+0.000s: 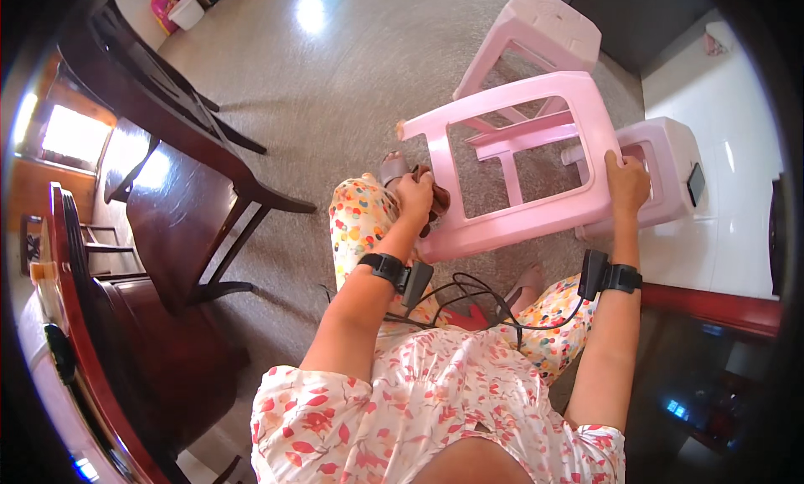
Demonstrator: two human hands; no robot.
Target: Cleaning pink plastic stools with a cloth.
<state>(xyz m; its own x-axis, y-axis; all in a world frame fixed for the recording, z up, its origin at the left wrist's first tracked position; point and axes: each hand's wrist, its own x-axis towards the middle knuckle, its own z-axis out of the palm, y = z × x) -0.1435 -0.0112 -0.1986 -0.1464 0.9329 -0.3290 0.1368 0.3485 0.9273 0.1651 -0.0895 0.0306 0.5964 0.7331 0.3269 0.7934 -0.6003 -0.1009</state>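
A pink plastic stool [518,223] lies tipped in front of me, its seat end to the right and its legs pointing left. My right hand [628,181] grips the seat end, thumb on the near side panel. In my left hand [416,196] is a bunched brown cloth [440,200], held beside the leg end of the stool. Whether the cloth touches the plastic I cannot tell. Both wrists carry black strapped devices, and a black cable [477,289] runs between them across my lap.
Two more pink stools stand beyond, one at the back [553,28] and one at the right [666,170] with a phone [696,184] on its seat. Dark wooden chairs [182,207] and a round-edged table [94,352] fill the left. A white bin [186,12] stands far off.
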